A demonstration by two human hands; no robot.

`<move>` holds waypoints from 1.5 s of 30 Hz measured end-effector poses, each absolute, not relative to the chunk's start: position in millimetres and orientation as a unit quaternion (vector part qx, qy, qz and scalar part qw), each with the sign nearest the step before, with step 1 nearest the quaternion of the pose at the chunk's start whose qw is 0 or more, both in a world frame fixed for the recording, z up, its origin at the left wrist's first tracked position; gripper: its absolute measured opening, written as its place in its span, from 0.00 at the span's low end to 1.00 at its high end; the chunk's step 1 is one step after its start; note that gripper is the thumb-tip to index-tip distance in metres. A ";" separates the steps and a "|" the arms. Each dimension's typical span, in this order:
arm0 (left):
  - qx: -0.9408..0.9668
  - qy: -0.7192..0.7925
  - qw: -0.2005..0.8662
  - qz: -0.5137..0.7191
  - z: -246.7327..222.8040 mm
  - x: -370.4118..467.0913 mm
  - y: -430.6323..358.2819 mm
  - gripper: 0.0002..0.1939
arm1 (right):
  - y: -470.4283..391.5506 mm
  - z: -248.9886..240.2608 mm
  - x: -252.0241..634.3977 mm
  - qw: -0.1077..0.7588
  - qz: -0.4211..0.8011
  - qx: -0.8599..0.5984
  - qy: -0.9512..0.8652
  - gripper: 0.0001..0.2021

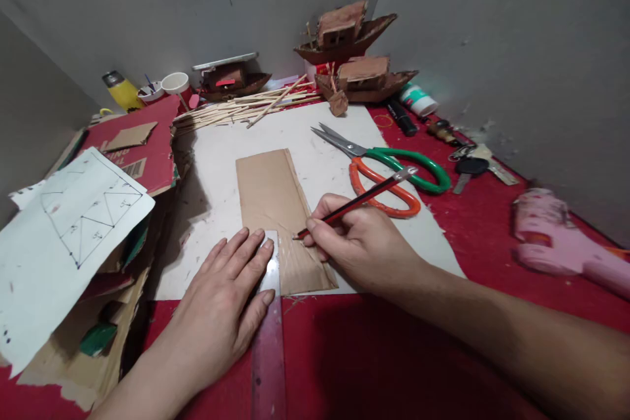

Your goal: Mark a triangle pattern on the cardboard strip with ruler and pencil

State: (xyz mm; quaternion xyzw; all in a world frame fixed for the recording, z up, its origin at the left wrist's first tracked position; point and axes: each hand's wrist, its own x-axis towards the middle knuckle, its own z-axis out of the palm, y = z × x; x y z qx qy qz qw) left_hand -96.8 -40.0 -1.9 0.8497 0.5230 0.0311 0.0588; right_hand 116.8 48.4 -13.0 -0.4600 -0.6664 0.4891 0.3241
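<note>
A brown piece of cardboard (268, 187) lies on a white sheet (216, 184) in front of me. My left hand (224, 295) rests flat, fingers stretched out, pressing on a clear ruler (270, 335) that overlaps the cardboard's lower left part. My right hand (361, 239) grips a red and black pencil (357, 201), its tip at the cardboard just right of the ruler's end. Beyond that hand lie scissors (377, 151) with one green and one orange handle, blades pointing away to the left.
Stacked cardboard (142, 170) stands at left under a paper with a drawn pattern (93, 223). Wooden sticks (236, 107) and brown model boats (367, 79) line the back. At right are keys (470, 164) and a pink glue gun (551, 236) on the red table surface (344, 354).
</note>
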 end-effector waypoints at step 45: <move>0.849 0.525 0.064 0.024 2.0 -95.8 -39.1 0.29 | 40.5 9.4 118.1 0.328 0.650 -0.464 -0.505 0.07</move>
